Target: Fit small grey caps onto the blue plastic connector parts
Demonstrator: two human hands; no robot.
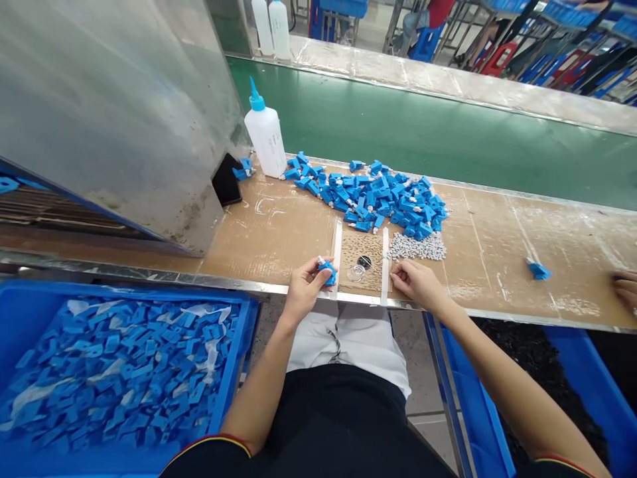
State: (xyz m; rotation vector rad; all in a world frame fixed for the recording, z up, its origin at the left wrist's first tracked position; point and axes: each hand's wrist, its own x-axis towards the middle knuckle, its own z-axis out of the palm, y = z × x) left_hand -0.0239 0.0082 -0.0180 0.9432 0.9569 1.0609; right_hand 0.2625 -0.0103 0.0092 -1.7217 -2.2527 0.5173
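Observation:
My left hand (304, 291) is closed on a small blue plastic part (328, 273) with a white tip, held above the table's front edge. My right hand (417, 283) is pinched shut beside a strip of white tape (385, 265); whatever its fingertips hold is hidden. Just beyond that hand lies a heap of small grey-white pieces (418, 246). Between my hands is a patterned brown pad (352, 247) edged with tape. On it rest a small black round item (365, 261) and a transparent ring-like item (355, 273). A large pile of blue parts (378, 196) spreads behind.
A white bottle with a blue nozzle (269, 139) stands behind left, near a dark flat object (227, 179) and a metal panel (124, 99). A blue bin (243, 318) of parts sits lower left. One blue part (538, 269) and another person's hand (626, 289) are at right.

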